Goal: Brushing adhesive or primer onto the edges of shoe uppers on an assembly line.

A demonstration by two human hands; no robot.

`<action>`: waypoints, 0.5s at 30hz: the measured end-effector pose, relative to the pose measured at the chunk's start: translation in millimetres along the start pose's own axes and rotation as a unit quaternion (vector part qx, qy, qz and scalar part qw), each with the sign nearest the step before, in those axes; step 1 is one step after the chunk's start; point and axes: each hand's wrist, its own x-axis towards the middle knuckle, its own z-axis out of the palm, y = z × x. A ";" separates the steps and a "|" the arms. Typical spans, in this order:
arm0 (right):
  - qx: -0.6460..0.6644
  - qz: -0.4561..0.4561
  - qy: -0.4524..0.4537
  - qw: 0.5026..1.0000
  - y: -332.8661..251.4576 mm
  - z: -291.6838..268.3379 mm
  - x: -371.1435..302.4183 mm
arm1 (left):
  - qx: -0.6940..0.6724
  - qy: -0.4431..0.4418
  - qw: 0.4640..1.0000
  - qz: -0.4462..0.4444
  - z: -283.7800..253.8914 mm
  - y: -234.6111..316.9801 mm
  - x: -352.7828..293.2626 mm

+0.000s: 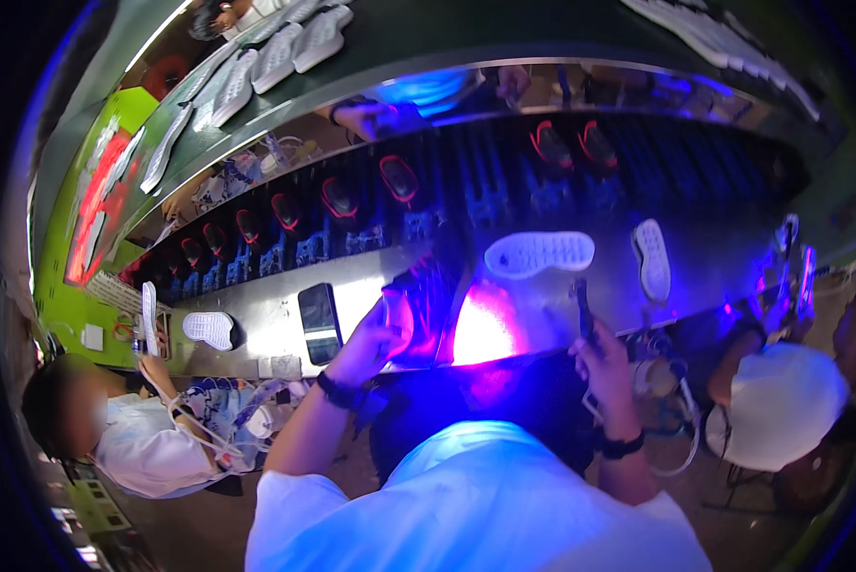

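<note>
My left hand (364,345) is closed on a dark shoe upper (402,315), whose edge glows pink beside a bright violet-white light patch (485,324) on the bench. Much of the upper is lost in shadow and glare. In my right hand (602,360) is a slim dark brush-like tool (582,303), pointing away from me, its tip apart from the soles; a thin pale tube runs near that wrist. Between and beyond my hands lies a white shoe sole (539,254). A second white sole (651,260) lies farther right.
Behind the bench runs a dark rack (485,181) carrying several red-edged uppers (399,178). A phone (320,322) lies left of my hand. White soles (275,55) sit on the upper shelf. One co-worker (151,434) sits left holding a sole; another (781,400) is at right.
</note>
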 end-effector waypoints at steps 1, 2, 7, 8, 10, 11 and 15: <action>-0.028 -0.019 -0.007 0.999 0.9 0.7 3.4 | 0.046 0.002 0.999 -0.008 3.0 -2.3 -21.4; -0.025 -0.011 -0.003 1.000 1.8 2.8 6.3 | 0.090 0.001 0.996 -0.012 3.1 -4.2 -33.3; -0.007 -0.098 -0.010 0.995 -16.7 11.4 -2.0 | 0.467 -0.164 0.864 0.091 26.3 20.9 -0.2; 0.017 -0.111 -0.010 0.994 -23.2 11.8 -6.5 | 0.583 -0.195 0.775 0.143 44.9 34.6 9.8; -0.005 -0.123 0.005 0.992 -37.9 9.7 -22.2 | 0.683 -0.242 0.666 0.176 84.7 45.3 23.9; -0.002 -0.147 0.008 0.989 -44.6 10.3 -29.7 | 0.696 -0.217 0.622 0.285 96.2 37.3 22.4; -0.042 -0.179 0.022 0.983 -64.6 14.9 -62.3 | 0.795 -0.128 0.502 0.315 106.0 -41.9 30.8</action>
